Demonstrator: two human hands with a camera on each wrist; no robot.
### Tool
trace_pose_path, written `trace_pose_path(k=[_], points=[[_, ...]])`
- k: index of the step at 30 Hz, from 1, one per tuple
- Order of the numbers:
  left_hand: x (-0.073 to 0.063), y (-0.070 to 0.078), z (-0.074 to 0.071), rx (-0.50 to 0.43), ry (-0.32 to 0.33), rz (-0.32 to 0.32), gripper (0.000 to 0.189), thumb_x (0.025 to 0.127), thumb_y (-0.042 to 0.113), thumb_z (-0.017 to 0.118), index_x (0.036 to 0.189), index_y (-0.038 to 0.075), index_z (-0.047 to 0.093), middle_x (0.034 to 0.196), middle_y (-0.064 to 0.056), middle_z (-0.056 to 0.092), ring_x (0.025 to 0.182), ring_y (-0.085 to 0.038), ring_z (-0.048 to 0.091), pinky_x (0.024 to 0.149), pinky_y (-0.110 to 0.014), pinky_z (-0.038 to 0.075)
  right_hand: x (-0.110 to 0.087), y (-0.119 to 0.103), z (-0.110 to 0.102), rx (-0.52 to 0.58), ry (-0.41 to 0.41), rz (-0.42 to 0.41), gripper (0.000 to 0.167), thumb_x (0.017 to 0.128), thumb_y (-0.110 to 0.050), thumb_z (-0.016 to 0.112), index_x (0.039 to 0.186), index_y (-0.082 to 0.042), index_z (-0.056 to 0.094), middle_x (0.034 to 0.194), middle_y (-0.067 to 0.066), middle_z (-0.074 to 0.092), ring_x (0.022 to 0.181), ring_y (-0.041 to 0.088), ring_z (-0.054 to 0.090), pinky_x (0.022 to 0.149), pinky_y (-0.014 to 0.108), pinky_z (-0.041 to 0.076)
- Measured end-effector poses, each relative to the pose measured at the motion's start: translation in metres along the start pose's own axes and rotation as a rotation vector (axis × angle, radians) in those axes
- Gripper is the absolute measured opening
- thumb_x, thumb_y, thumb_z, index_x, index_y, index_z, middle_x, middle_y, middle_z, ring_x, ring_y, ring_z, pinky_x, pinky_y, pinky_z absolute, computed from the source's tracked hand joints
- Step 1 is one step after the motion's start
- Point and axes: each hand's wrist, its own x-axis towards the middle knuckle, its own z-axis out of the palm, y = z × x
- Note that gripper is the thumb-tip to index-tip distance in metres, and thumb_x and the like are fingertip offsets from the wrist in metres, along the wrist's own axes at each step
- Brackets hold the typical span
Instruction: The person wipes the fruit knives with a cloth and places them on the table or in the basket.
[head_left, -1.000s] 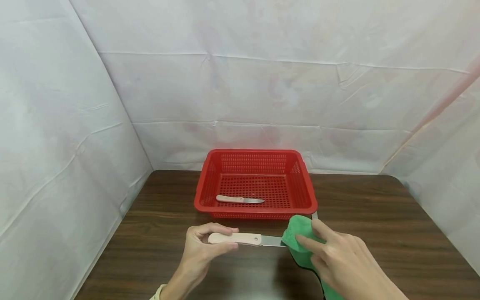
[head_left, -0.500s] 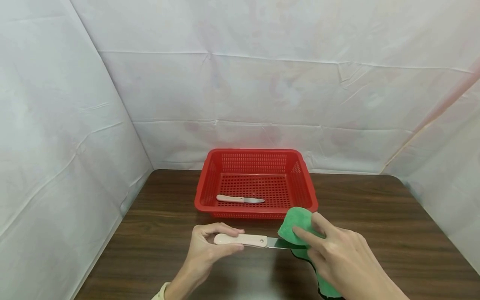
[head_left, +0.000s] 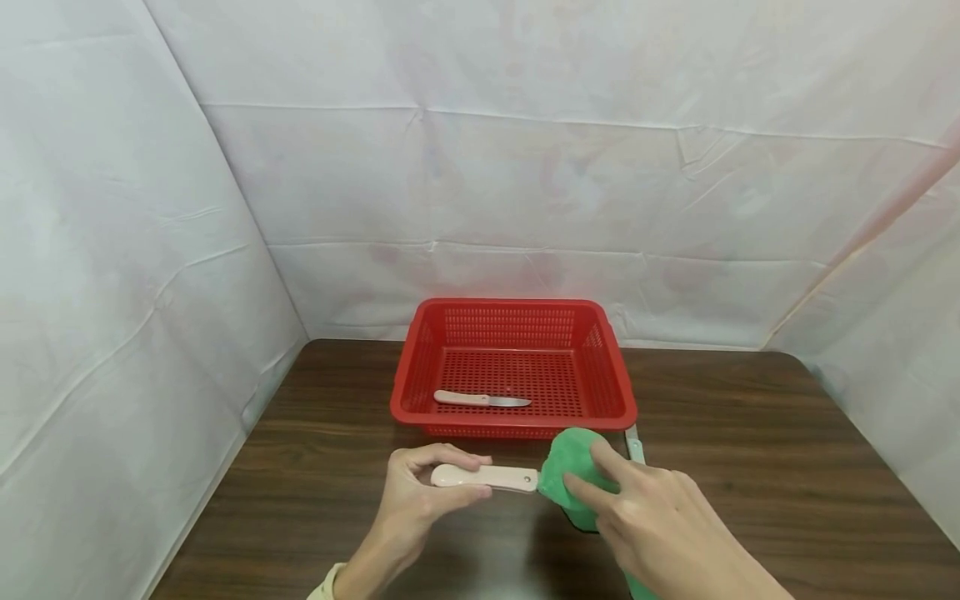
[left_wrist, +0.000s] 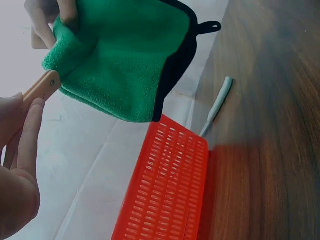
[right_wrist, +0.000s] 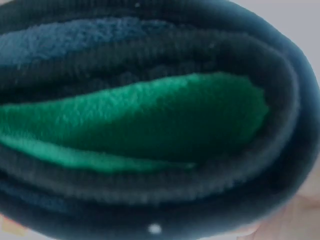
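My left hand [head_left: 408,504] grips a small knife [head_left: 487,477] by its pale pink handle, the blade side pointing right. Around the blade, right up to the handle's end, lies a folded green cloth [head_left: 573,475] with dark edging, so the blade is hidden. My right hand [head_left: 660,517] pinches the cloth over it. In the left wrist view the cloth [left_wrist: 120,60] hangs in a fold with a dark loop at its corner. Its folded edge fills most of the right wrist view.
A red plastic basket [head_left: 401,400] stands behind the hands. Inside it lies another pink-handled knife [head_left: 480,400]. At the basket's right front corner a pale-handled knife [head_left: 635,448] lies on the dark wooden table [head_left: 750,450]. White cloth walls [head_left: 525,183] enclose the back and sides.
The right hand with the cloth first slid outward, showing more blade, then came left against the handle, covering the blade. The left hand with the knife shifted slightly right.
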Motion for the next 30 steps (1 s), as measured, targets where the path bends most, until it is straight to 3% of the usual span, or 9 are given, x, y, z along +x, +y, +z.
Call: trace_pose_path(k=[4, 13, 16, 20, 25, 30], points=[[-0.001, 0.0, -0.001, -0.019, 0.018, 0.001, 0.021, 0.068, -0.011, 0.077, 0.086, -0.01, 0.067, 0.092, -0.022, 0.07, 0.08, -0.021, 0.068, 0.066, -0.03, 0.056, -0.001, 0.0, 0.001, 0.006, -0.026, 0.017, 0.045, 0.06, 0.001, 0.072, 0.099, -0.021, 0.071, 0.096, -0.002, 0.05, 0.048, -0.003, 0.018, 0.04, 0.009, 0.022], [-0.004, 0.004, -0.01, -0.029, 0.051, -0.018, 0.023, 0.067, -0.012, 0.077, 0.086, 0.0, 0.071, 0.092, -0.019, 0.07, 0.084, -0.025, 0.068, 0.069, -0.031, 0.056, -0.011, 0.009, 0.002, 0.015, 0.034, -0.007, 0.041, 0.063, 0.0, 0.057, 0.096, -0.019, 0.071, 0.096, -0.001, 0.053, 0.051, -0.004, 0.015, 0.041, 0.007, 0.015], [-0.005, 0.006, -0.012, -0.036, 0.057, -0.023, 0.025, 0.067, -0.012, 0.077, 0.085, 0.005, 0.072, 0.093, -0.017, 0.071, 0.084, -0.025, 0.068, 0.07, -0.031, 0.056, -0.013, 0.012, 0.002, 0.012, 0.051, -0.007, 0.038, 0.074, -0.005, 0.044, 0.096, -0.018, 0.072, 0.096, -0.001, 0.053, 0.052, -0.004, 0.013, 0.042, 0.007, 0.014], [-0.005, 0.006, -0.015, -0.042, 0.053, -0.022, 0.028, 0.067, -0.012, 0.076, 0.085, 0.009, 0.073, 0.093, -0.016, 0.071, 0.084, -0.024, 0.067, 0.07, -0.03, 0.056, -0.014, 0.013, 0.002, 0.006, 0.077, -0.014, 0.053, 0.083, -0.016, 0.02, 0.095, -0.019, 0.072, 0.093, -0.002, 0.05, 0.053, -0.004, 0.012, 0.042, 0.007, 0.012], [-0.006, 0.006, -0.016, -0.042, 0.045, -0.016, 0.026, 0.068, -0.013, 0.076, 0.086, 0.006, 0.072, 0.093, -0.017, 0.071, 0.085, -0.026, 0.068, 0.07, -0.031, 0.056, -0.015, 0.014, 0.003, -0.001, 0.104, -0.015, 0.055, 0.086, -0.018, 0.017, 0.094, -0.018, 0.072, 0.091, -0.003, 0.048, 0.054, -0.004, 0.01, 0.042, 0.007, 0.01], [-0.006, 0.006, -0.016, -0.021, 0.034, -0.016, 0.022, 0.068, -0.012, 0.075, 0.088, -0.005, 0.07, 0.094, -0.02, 0.07, 0.087, -0.031, 0.067, 0.071, -0.033, 0.056, -0.016, 0.013, 0.002, -0.022, 0.136, 0.007, 0.056, 0.088, -0.021, 0.018, 0.094, -0.018, 0.073, 0.089, -0.003, 0.046, 0.053, -0.005, 0.011, 0.041, 0.007, 0.011]])
